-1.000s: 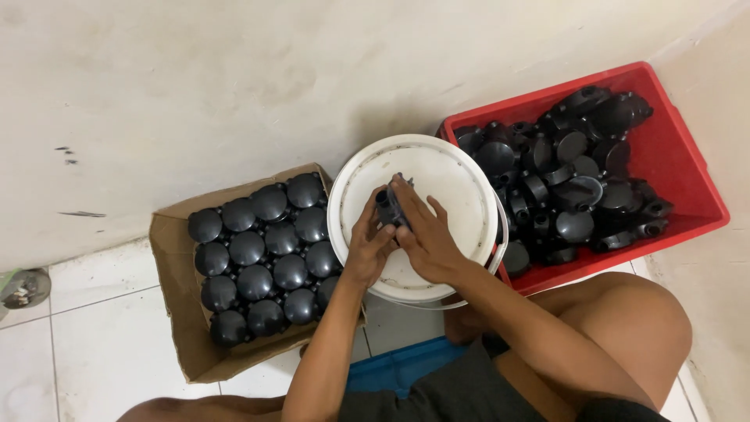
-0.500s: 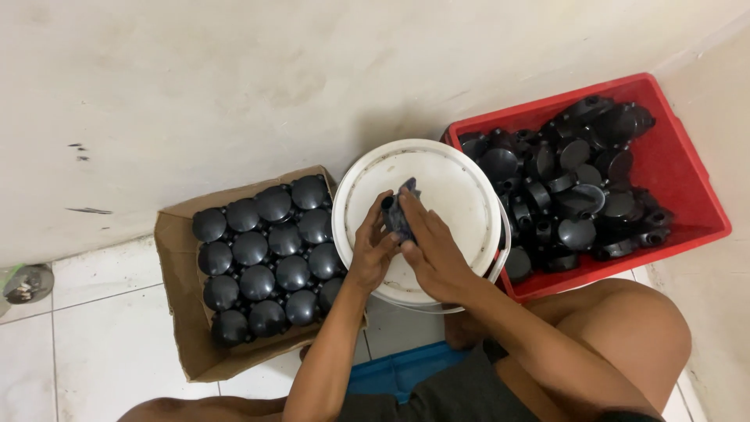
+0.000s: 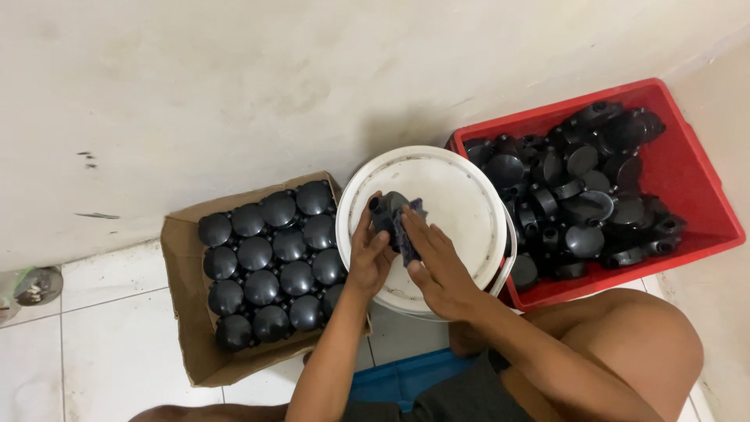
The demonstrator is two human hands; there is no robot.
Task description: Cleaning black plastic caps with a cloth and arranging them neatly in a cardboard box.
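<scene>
Over an upturned white bucket (image 3: 461, 203), my left hand (image 3: 367, 254) grips a round black plastic part (image 3: 384, 209) with a short spout. My right hand (image 3: 437, 266) presses a dark blue cloth (image 3: 409, 230) against that part's side. Both hands meet at the middle of the bucket's flat top. A cardboard box (image 3: 183, 328) on the left holds rows of the same black domed parts (image 3: 269, 258), caps up. A red crate (image 3: 695, 180) on the right is heaped with loose black parts (image 3: 586, 195).
A stained white wall (image 3: 234, 86) runs behind everything. The floor is white tile (image 3: 101, 344). A blue plastic piece (image 3: 398, 375) lies under my arms, and my bare knee (image 3: 625, 344) is at the lower right. A small round drain (image 3: 35, 285) sits at the far left.
My right hand has slid the cloth down and to the right along the black part, uncovering its top. The view has drifted slightly; box, bucket and crate stay where they were.
</scene>
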